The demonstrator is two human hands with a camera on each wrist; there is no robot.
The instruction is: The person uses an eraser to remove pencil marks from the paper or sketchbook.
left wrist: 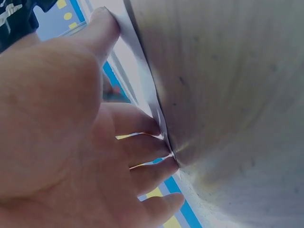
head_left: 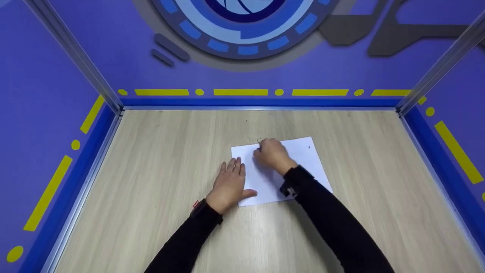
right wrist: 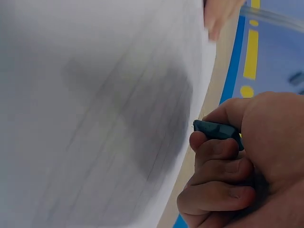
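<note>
A white sheet of paper point(head_left: 299, 182) lies slightly turned on the table, with faint grey lines on it in the right wrist view. My left hand point(head_left: 229, 185) rests on its left edge, fingers straight and thumb spread out to the right. In the left wrist view the fingertips point(left wrist: 164, 167) press along the paper's edge. Near the sheet's upper edge, my right hand point(head_left: 272, 153) grips a small dark teal block that looks like an eraser point(right wrist: 216, 129), fingers curled round it. One end sticks out between thumb and forefinger, close over the paper.
Small dark crumbs point(head_left: 259, 140) lie by the sheet's top edge, and another dark speck point(head_left: 309, 147) is near its upper right corner. The wooden table point(head_left: 170, 151) is bounded by blue-purple panels point(head_left: 246, 81) at the back and both sides.
</note>
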